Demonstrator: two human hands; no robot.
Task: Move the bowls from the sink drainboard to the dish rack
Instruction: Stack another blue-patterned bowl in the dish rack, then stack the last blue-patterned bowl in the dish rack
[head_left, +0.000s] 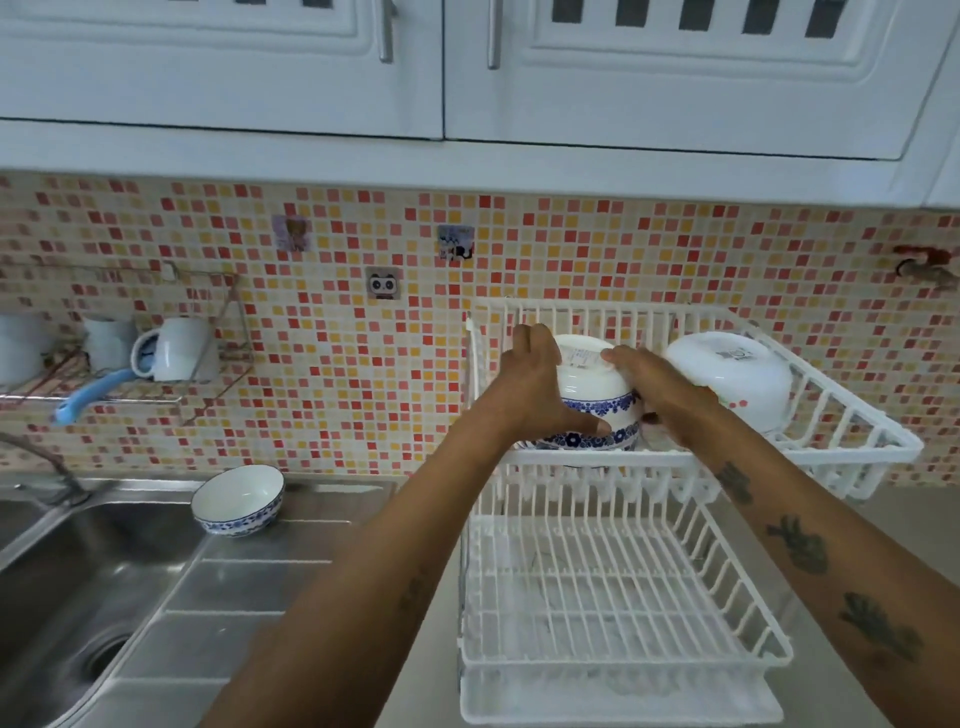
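Here the left hand (535, 387) and right hand (657, 389) clasped an upturned blue-patterned bowl (592, 402) from both sides in the dish rack's (727, 457) upper tier, close beside a white bowl (727, 382). Letting go before it seated between the wires could have tipped it against that neighbour. One more bowl (239, 499) sat on the drainboard (249, 587).

Home kitchen. Steel sink (78, 571) with drainboard (249, 582) at left, white wall cabinets (467, 78) overhead, mosaic tile backsplash (337, 364) with stickers, mugs (176, 348) on wall shelf, white two-tier dish rack (623, 597) on desk beside sink.
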